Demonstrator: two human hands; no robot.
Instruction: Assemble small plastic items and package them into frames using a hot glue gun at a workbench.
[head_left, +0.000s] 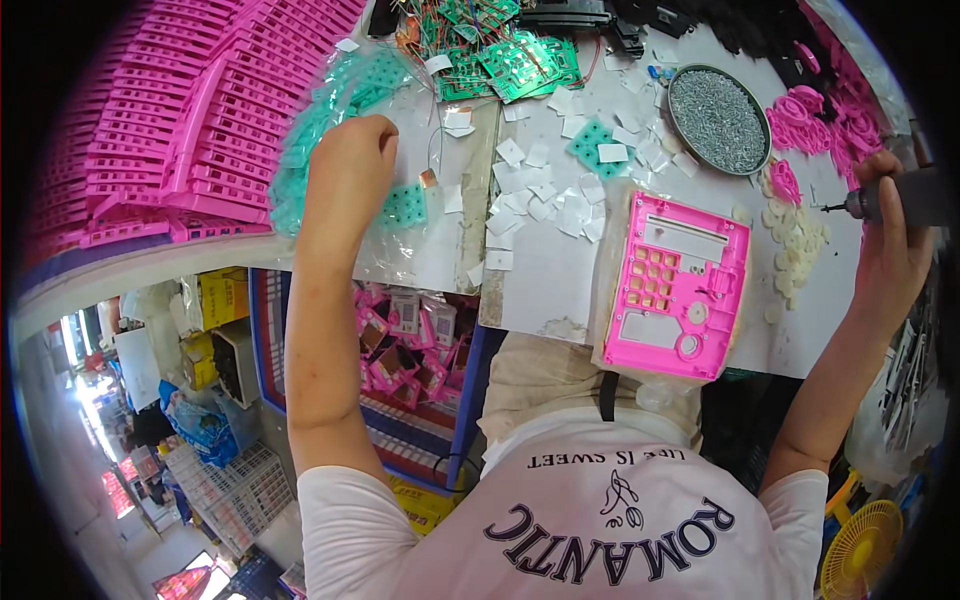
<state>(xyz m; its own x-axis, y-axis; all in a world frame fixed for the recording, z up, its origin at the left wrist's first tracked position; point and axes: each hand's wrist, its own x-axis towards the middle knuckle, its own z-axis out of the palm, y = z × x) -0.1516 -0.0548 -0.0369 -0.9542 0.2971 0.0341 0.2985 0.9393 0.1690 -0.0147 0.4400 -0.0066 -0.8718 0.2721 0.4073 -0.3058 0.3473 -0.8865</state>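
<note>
My left hand is curled, knuckles up, over a pile of teal rubber keypads in clear plastic. Its fingertips are hidden, so whatever they pinch cannot be made out. At the far right my right hand grips a dark electric screwdriver, its thin bit pointing left over the table. Between my hands, at the table's front edge, a pink plastic housing lies on a pad. It has square key holes, a wide window and a round opening. Another teal keypad lies beyond it, with a white square on it.
A round dish of small screws stands behind the housing. White squares and pale discs are scattered about. Green circuit boards lie at the back. Pink housings are stacked left; below is a blue crate. A yellow fan stands lower right.
</note>
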